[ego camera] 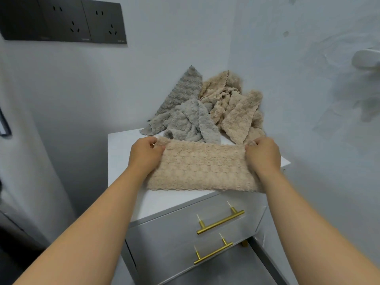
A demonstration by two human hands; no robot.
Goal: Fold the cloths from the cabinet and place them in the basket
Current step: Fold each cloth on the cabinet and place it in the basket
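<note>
Beige cloth [202, 169] flat on cabinet surface [121, 159] | left hand [144, 155], right hand [263, 154] each pinch a far corner, apparently squaring a fold | unfolded pile [205, 112] behind | basket not visible.

Single cam, head-mounted, wide-angle, edges visibly bowed. Aimed fwd + down at the cabinet [119, 171] top, which sits in a wall corner. Close range: left hand [144, 155] & right hand [264, 156] land mid-frame, arms [92, 223] come in from the bottom corners. FOV reaches up to the wall sockets [63, 19] top-left and down to the drawer handles [220, 222] low-centre.
</note>
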